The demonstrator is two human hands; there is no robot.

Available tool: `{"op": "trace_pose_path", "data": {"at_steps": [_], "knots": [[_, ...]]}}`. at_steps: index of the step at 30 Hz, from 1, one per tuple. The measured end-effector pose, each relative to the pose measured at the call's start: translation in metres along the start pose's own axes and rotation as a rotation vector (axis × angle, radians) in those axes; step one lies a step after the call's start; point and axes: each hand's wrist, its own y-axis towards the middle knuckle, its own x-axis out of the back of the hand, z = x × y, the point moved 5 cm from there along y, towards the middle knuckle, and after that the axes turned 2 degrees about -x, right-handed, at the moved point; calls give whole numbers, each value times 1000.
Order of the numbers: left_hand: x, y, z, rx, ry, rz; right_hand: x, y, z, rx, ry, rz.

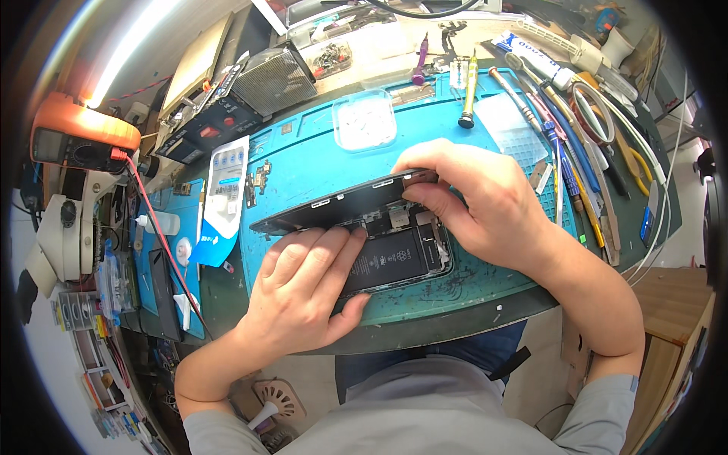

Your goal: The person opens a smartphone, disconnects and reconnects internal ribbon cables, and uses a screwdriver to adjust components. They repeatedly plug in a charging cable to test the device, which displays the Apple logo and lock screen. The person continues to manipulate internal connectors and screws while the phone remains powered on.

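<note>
A smartphone lies opened up on the blue work mat (303, 174) in front of me. Its screen (345, 199) is tilted up along the far side, with the dark inner face toward me. My right hand (485, 201) pinches the screen's right end between thumb and fingers. The phone housing (447, 271) rests on the mat, with a black battery (390, 259) and circuit parts showing inside. Over the housing's left part lies my left hand (303, 280), its fingertips reaching inside below the screen and its thumb at the near edge. That hand covers the housing's left end.
Beyond the phone sits a clear plastic tray (365, 121) of small parts. Screwdrivers, one yellow (469, 91) and one purple (421, 61), lie at the back; several tools crowd the right side. An orange multimeter (83, 133) and a small bottle (161, 222) are at left.
</note>
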Motion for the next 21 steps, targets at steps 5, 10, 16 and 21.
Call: {"op": "trace_pose_path", "data": {"at_steps": [5, 10, 16, 21], "knots": [[2, -1, 0, 10, 17, 3, 2, 1, 3, -52, 17, 58], [23, -26, 2, -170, 65, -328, -1, 2, -1, -96, 26, 104], [8, -9, 80, 397, -1128, -256, 0, 6, 4, -133, 95, 60], [-16, -21, 87, 460, -1107, -133, 3, 7, 8, -147, 72, 25]]}}
